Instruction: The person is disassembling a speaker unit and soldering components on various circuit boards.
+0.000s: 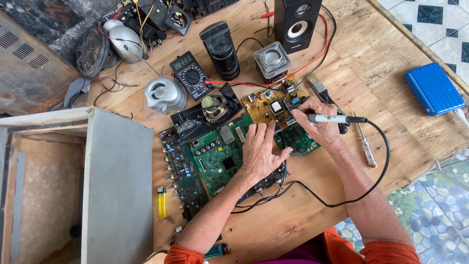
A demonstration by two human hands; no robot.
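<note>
Step in hand: soldering work on the yellow power board, judged from the iron's tip resting at that board's right edge.
Right hand: closed around a soldering iron, gripped like a pen, tip pointing left; its black cord looped off to the right and back under the wrists.
Left hand: flat, fingers spread a little, holding nothing; it pressed down on the green circuit board, fingertips reaching toward the yellow board.
Next move, as a judgement: a steady tip on one joint and the boards kept from sliding; the cord lay close to the forearms and could drag.
Boards: a dark connector board lay just left of the green one, a smaller green board lay under the right hand.
Containers: an open grey box at the left, its inside bare as far as the view showed; a shut blue case at the far right, contents hidden.
Nearby on the tabletop: multimeter, brush, screwdriver, yellow lighter.
</note>
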